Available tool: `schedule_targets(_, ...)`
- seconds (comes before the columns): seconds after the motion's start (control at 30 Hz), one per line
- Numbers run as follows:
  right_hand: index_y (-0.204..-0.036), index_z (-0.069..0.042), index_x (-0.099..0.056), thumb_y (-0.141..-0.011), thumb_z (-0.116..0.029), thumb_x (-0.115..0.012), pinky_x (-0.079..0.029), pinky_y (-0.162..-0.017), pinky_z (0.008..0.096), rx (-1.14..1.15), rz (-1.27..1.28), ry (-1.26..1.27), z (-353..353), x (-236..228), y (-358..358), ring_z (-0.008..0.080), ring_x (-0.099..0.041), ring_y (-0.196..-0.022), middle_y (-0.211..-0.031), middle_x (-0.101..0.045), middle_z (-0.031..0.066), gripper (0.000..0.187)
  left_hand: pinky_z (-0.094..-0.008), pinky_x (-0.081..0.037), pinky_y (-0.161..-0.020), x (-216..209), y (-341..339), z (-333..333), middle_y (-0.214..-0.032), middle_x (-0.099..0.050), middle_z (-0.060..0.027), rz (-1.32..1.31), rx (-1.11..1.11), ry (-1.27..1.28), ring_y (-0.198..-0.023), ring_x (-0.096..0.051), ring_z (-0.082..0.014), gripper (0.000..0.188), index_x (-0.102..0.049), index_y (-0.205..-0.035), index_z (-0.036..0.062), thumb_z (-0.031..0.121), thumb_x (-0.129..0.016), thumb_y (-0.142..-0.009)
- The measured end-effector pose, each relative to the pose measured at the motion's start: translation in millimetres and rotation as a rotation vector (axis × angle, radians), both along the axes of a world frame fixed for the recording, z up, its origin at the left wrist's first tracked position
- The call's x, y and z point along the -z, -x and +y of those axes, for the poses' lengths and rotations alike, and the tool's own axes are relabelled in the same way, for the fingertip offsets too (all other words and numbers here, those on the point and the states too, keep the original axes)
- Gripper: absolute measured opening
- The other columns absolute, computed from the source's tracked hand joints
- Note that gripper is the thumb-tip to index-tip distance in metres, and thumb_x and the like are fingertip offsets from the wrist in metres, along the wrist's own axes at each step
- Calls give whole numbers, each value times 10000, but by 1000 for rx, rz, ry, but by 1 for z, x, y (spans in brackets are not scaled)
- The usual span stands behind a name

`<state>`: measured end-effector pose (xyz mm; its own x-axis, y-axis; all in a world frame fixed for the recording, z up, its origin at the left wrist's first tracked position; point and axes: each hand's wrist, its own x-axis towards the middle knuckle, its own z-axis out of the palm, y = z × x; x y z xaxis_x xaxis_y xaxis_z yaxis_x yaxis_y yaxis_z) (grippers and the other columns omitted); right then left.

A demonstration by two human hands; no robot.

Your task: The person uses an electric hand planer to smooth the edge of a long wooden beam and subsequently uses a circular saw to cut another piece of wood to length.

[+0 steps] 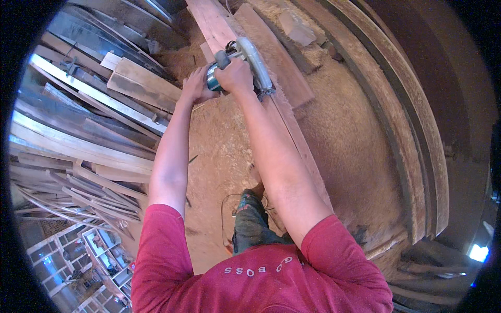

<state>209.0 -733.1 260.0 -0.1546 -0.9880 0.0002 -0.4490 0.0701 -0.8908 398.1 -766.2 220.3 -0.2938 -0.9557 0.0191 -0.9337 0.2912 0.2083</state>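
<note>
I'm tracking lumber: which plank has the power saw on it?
The long, pinkish wooden plank running diagonally beneath the teal-and-silver circular saw; the other planks carry no saw.

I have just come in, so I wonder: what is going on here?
A person in a red shirt is holding a circular saw on a long plank. The right hand grips the saw's handle, and the left hand is at its green motor end. A dark line, like a cut, runs along the plank from the saw toward the person. Sawdust covers the floor around; more boards lie at the left.
</note>
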Motion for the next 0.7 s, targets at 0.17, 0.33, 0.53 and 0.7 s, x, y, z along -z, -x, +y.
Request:
schedule_targets(0.17, -1017, 62, -734, -769, -318, -726, -568, -919, 496, 21, -15, 49, -10, -2, -9, 444, -705, -1015, -1028, -716, 313, 454, -613, -430, -1000, 2, -14, -15, -1405, -570, -113, 83, 67, 21, -1306, -531, -384, 1146, -405, -1537, 258, 437, -868, -504)
schedule_targets(0.33, -1021, 59, -729, -754, -311, -715, -556, -929, 504, 7, 6, 26, -23, 10, -13, 445, -698, -1021, -1044, -714, 312, 456, -609, -437, -997, 4, -12, -18, -1394, -574, -124, -15, 33, 39, -1288, -546, -387, 1144, -410, -1531, 249, 475, -875, -510)
schedule_targets(0.53, -998, 39, -715, -748, -314, -716, -548, -917, 518, 24, 70, 37, -40, 21, -16, 461, -685, -1010, -1027, -715, 297, 433, -608, -440, -999, 9, -8, -31, -1408, -552, -128, -7, 20, 43, -1280, -553, -373, 1133, -407, -1513, 208, 483, -887, -525)
schedule_targets(0.7, -992, 40, -710, -738, -318, -732, -546, -899, 521, 18, 102, -10, -40, 13, -14, 468, -684, -1000, -1020, -718, 290, 440, -579, -441, -1014, 9, 11, -22, -1339, -563, -130, 6, -21, 108, -1274, -546, -334, 1028, -453, -1414, 115, 356, -920, -530)
